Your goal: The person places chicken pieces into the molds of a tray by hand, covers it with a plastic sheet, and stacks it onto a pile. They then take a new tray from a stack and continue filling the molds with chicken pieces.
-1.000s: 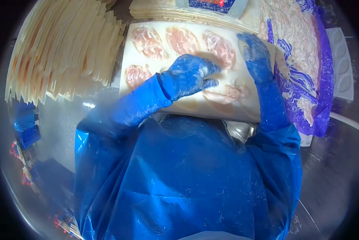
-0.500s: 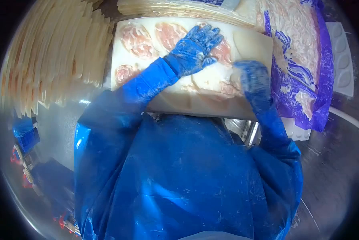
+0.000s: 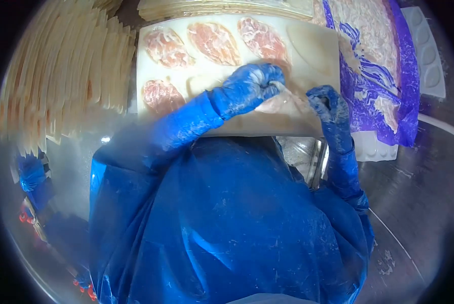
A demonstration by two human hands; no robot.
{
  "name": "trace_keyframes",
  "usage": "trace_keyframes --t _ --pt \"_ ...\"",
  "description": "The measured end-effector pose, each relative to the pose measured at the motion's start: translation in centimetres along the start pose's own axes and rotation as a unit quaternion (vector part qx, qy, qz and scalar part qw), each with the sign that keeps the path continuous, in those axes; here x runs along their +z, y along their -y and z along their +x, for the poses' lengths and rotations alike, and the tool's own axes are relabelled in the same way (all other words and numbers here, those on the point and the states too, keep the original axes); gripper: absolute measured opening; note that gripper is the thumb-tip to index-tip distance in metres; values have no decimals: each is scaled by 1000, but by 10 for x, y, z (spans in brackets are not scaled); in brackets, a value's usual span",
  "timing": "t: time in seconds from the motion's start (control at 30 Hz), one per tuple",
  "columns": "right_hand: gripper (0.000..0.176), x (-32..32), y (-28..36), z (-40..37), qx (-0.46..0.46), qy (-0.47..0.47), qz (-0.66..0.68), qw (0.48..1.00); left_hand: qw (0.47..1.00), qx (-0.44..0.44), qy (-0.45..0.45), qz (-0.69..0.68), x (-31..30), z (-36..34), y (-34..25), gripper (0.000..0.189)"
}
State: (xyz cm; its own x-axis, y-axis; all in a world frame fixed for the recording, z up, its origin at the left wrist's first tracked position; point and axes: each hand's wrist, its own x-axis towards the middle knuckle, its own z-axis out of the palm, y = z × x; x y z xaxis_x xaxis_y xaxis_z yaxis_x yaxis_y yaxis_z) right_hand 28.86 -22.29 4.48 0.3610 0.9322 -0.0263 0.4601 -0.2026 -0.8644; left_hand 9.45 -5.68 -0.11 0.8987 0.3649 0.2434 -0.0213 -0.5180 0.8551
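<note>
My left hand (image 3: pixel 252 87), in a wet blue glove, is closed with its fingertips pinching a strip of pale raw meat (image 3: pixel 290 99). The meat hangs stretched over the lower middle of a white moulded board (image 3: pixel 313 66). My right hand (image 3: pixel 330 105), gloved in blue, is curled closed at the other end of this piece; its fingertips partly hide the contact. Flattened raw meat pieces (image 3: pixel 214 44) lie in the board's leaf-shaped hollows, with one (image 3: pixel 262 38) just above my left hand. The upper right hollow (image 3: pixel 310 43) holds none.
Thin pale boards (image 3: pixel 65 71) stand stacked at the left, with more (image 3: pixel 227 9) behind the board. At the right, purple plastic sheeting (image 3: pixel 409 76) holds a mass of raw meat (image 3: pixel 363 20). White moulded trays (image 3: pixel 427 55) lie beyond it on the metal table (image 3: pixel 404 192).
My left hand has gone from lying spread on the upper meat to pinching a piece lower down. My right hand has shifted slightly and curled. The meat piece is lifted and stretched.
</note>
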Motion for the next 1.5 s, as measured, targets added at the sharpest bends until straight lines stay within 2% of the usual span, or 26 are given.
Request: trace_keyframes --t 0.03,0.07,0.1,0.27,0.33,0.4,0.43,0.5,0.53,0.57,0.6,0.63,0.67,0.7,0.73,0.77,0.83,1.0,1.07,1.1,1.2,1.27,1.33,1.4,1.43,1.5 --pt "14 2 11 -2 45 -5 86 995 987 -52 -10 -151 -6 -4 -3 13" --pt "14 6 16 -1 45 -5 88 995 949 -104 -20 -298 -13 -9 -7 12" --pt "14 10 19 1 47 -5 138 989 927 -121 -3 -355 -26 -13 -15 11" --pt "19 50 51 14 43 10 257 965 927 -125 -22 -354 -74 -36 -59 11" --pt "19 65 66 18 65 31 315 946 915 -168 -49 -365 -89 -49 -72 15" --pt "20 79 80 21 75 66 317 943 929 -170 -92 -315 -101 -67 -56 20" --pt "20 87 69 22 74 72 318 943 967 -209 -91 -113 -113 -76 -45 23" --pt "22 106 34 26 -59 60 59 995 931 -267 -74 237 -129 -90 -36 34" --pt "22 109 37 30 -62 62 59 994 930 -268 -78 238 -123 -99 -21 34" --pt "23 114 40 32 -125 17 -16 992 955 -214 -169 -118 -107 -114 5 34" --pt "25 120 43 32 -184 -27 -91 978 846 -130 -237 -459 -96 -124 18 35" --pt "25 129 46 28 -183 -22 -91 979 984 -132 -113 -32 -93 -122 7 39" --pt "27 142 49 22 -215 31 -233 948 985 -154 -49 -57 -70 -138 24 47" --pt "29 154 51 16 -243 80 -369 894 977 -119 12 176 -68 -143 8 54" --pt "30 160 51 11 -265 125 -495 818 910 -75 73 400 -69 -146 -11 60" --pt "30 160 46 0 -264 124 -496 818 911 -74 73 400 -70 -151 -22 60" --pt "40 154 37 -26 -310 143 -226 912 913 -116 84 382 -70 -161 -38 69" --pt "58 153 35 -32 -265 69 -294 916 948 -89 41 302 -70 -139 -30 74" --pt "67 161 37 -35 -242 189 -258 916 928 -104 19 358 -69 -128 -16 76" --pt "72 159 27 -40 -244 192 -276 910 924 -129 -9 359 -64 -129 -17 75" --pt "72 147 36 -44 -213 165 -305 914 928 -147 -65 337 -43 -135 -29 76" --pt "69 150 27 -39 -235 155 -290 914 952 -92 -16 291 -37 -135 -29 82" --pt "66 136 21 -36 -253 150 -281 914 936 -88 73 332 -35 -126 -24 85" --pt "57 118 21 -23 -247 180 -85 948 943 -95 21 318 -35 -119 -28 85" --pt "45 99 25 -15 -274 106 -156 943 943 -125 -28 308 -35 -113 -35 86" --pt "44 51 -8 11 -206 66 -138 966 943 -129 -3 308 -22 -91 -56 85"
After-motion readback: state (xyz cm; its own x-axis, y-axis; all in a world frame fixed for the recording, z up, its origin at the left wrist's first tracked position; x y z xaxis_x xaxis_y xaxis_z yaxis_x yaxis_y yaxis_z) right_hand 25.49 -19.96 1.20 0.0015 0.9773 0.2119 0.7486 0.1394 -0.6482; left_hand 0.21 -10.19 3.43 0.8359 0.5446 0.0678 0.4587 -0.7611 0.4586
